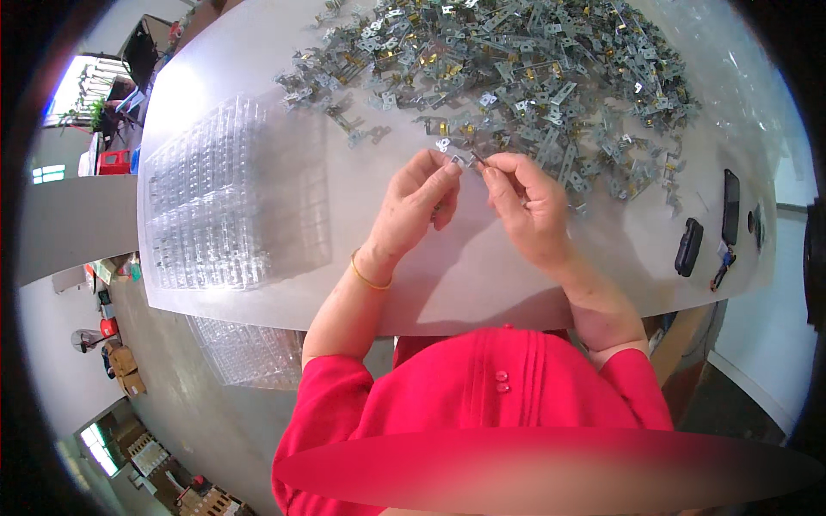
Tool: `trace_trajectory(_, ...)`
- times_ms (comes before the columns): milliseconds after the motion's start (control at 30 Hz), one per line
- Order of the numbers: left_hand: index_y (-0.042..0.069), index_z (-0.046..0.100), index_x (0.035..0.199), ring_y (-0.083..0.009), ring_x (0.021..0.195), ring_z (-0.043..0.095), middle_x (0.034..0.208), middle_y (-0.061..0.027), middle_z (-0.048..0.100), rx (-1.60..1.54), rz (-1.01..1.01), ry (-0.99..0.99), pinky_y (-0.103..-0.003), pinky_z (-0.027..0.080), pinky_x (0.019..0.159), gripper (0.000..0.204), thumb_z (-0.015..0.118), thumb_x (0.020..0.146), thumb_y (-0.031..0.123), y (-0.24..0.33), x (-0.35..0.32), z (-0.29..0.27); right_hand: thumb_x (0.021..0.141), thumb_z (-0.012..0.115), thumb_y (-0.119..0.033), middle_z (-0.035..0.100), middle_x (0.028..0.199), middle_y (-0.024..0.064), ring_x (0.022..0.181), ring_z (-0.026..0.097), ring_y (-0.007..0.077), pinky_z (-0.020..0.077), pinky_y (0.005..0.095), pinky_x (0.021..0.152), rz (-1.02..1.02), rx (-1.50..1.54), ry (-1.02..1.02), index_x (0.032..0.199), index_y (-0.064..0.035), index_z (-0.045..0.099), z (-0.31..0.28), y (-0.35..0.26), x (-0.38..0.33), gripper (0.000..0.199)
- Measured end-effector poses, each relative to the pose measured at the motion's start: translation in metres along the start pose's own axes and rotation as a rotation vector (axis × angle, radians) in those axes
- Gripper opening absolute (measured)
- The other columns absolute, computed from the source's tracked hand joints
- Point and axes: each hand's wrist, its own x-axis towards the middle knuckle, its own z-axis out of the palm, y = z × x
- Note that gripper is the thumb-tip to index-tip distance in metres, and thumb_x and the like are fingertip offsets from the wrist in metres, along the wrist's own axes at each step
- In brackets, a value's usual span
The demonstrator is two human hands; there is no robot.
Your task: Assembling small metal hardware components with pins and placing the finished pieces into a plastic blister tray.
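Near the middle of the table my left hand [417, 199] pinches a small silvery metal bracket [457, 158] between thumb and forefinger. My right hand [527, 202] comes in from the other side, thumb and forefinger closed on a thin dark piece [478, 160] whose kind is too small to make out. The fingertips of both hands almost meet there. Just beyond them spreads a large heap of small metal brackets [551, 82], silvery with some brass-coloured parts. A few loose brackets lie at the heap's near edge, close to my fingers.
Stacked clear plastic trays [206, 206] with rows of pockets cover the table's left side. Another clear tray [249, 353] sits lower, past the near edge. At the right lie a black case [688, 248], a long black object [730, 206] and keys [723, 268]. Clear plastic film [731, 86] lies far right.
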Motion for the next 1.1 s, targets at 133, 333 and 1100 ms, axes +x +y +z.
trace_trajectory(133, 0.004, 0.057, 0.103, -0.0079, 0.053, 0.048, 0.074, -0.0012, 0.054, 0.039, -0.014, 0.056, -0.022, 0.035, 0.044, 0.019, 0.059, 0.105, 0.023, 0.001, -0.002, 0.000, 0.099, 0.065, -0.006, 0.059, 0.071, -0.0029, 0.062, 0.049, 0.0013, 0.0410, 0.0217, 0.053, -0.011, -0.022, 0.004, 0.107, -0.0032, 0.068, 0.001, 0.003, 0.000, 0.008)
trace_trajectory(333, 0.005, 0.057, 0.105, -0.0076, 0.051, 0.046, 0.075, -0.0012, 0.054, -0.002, -0.029, 0.077, -0.023, 0.032, 0.043, 0.018, 0.059, 0.105, 0.023, 0.003, -0.005, -0.003, 0.098, 0.066, -0.005, 0.059, 0.070, -0.0010, 0.060, 0.049, 0.0018, 0.0415, 0.0225, 0.052, -0.084, -0.095, -0.009, 0.105, -0.0039, 0.067, 0.004, 0.005, -0.001, 0.007)
trace_trajectory(1100, 0.002, 0.058, 0.103, -0.0066, 0.064, 0.052, 0.073, -0.0032, 0.059, 0.817, 0.470, 0.145, -0.026, 0.044, 0.057, 0.015, 0.069, 0.096, 0.010, -0.010, -0.010, -0.001, 0.096, 0.070, -0.006, 0.060, 0.081, 0.0036, 0.063, 0.052, 0.0086, 0.0439, 0.0268, 0.056, -0.219, -0.288, -0.042, 0.109, -0.0046, 0.068, 0.001, 0.000, 0.003, 0.014)
